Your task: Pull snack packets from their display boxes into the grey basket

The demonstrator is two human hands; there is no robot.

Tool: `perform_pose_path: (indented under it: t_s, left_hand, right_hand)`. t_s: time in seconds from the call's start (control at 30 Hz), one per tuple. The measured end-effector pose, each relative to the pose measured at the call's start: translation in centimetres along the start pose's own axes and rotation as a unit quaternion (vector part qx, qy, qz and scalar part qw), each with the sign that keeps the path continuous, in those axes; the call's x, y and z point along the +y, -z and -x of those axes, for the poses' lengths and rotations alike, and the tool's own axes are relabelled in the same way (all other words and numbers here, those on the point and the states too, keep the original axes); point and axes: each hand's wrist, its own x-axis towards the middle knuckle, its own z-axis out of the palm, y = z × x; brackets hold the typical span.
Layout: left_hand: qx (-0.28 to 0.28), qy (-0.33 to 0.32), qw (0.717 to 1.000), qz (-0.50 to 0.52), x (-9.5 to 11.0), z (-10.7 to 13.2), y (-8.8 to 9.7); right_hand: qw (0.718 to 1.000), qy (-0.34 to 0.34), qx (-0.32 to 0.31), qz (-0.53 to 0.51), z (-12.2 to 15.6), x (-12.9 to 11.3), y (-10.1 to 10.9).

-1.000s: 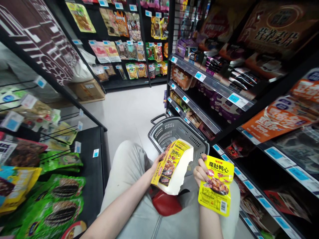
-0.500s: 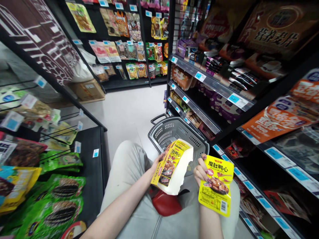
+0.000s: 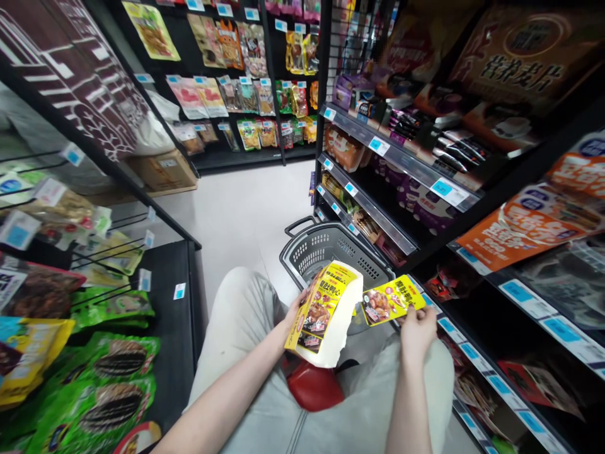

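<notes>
Far left: peg rack w/ glossy green foil packs point(image 3: 101, 391), flat & crinkly. The bare left forearm runs in from near left. The left hand point(image 3: 299, 304) has its palm turned right, fingers wrapped round the left side of a card box point(image 3: 326, 315). Box has a yellow printed front w/ food photo, plain white inside, top flap open, tilted back. It sits mid-scene above the lap, over a smooth, shiny red rounded thing point(image 3: 314, 386). Just beyond on the pale floor point(image 3: 236, 208) is a grey plastic basket point(image 3: 326, 247) w/ perforated walls & dark handle. Right of the box, at its open edge (can't tell if touching), is a thin glossy yellow pouch point(image 3: 390, 299) w/ food pic & red print, lying almost level. The right hand point(image 3: 418, 329) is back-up, fingers pinched on the pouch's near-right edge. Far right: black shelves point(image 3: 401, 157) w/ blue price tags.
</notes>
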Motion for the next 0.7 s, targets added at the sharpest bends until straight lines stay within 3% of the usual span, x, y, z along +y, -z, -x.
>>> perform_pose_path:
  t_s: [0.1,0.2,0.3,0.37,0.47,0.53,0.6,0.7]
  left_hand:
    - [-0.007,-0.004,1.000,0.014,0.0,0.1,-0.1]
    - [-0.001,-0.001,1.000,0.017,0.0,0.2,-0.2]
    - [0.020,-0.004,1.000,0.020,0.1,0.2,-0.4]
    - [0.036,-0.005,0.999,0.022,0.2,0.2,-0.8]
    - [0.080,-0.001,0.997,0.010,0.1,0.2,-1.8]
    - [0.119,-0.001,0.993,-0.002,0.0,0.2,-2.5]
    - [0.144,-0.002,0.989,-0.015,-0.1,0.1,-2.8]
    - [0.140,-0.010,0.989,-0.035,-0.3,0.1,-2.5]
  right_hand:
    - [0.995,0.031,-0.048,0.083,0.4,-0.5,-2.0]
    - [0.990,0.058,-0.055,0.118,0.4,-1.1,-3.2]
    - [0.985,0.092,-0.071,0.125,0.6,-1.7,-2.8]
    - [0.977,0.164,-0.079,0.113,1.4,-2.5,-1.9]
    - [0.940,0.319,-0.065,0.103,3.6,-4.4,-0.7]
    - [0.911,0.383,-0.082,0.128,5.4,-5.9,-0.5]
    - [0.884,0.410,-0.130,0.182,7.1,-7.3,-0.7]
    - [0.846,0.411,-0.199,0.277,9.1,-8.4,-1.7]
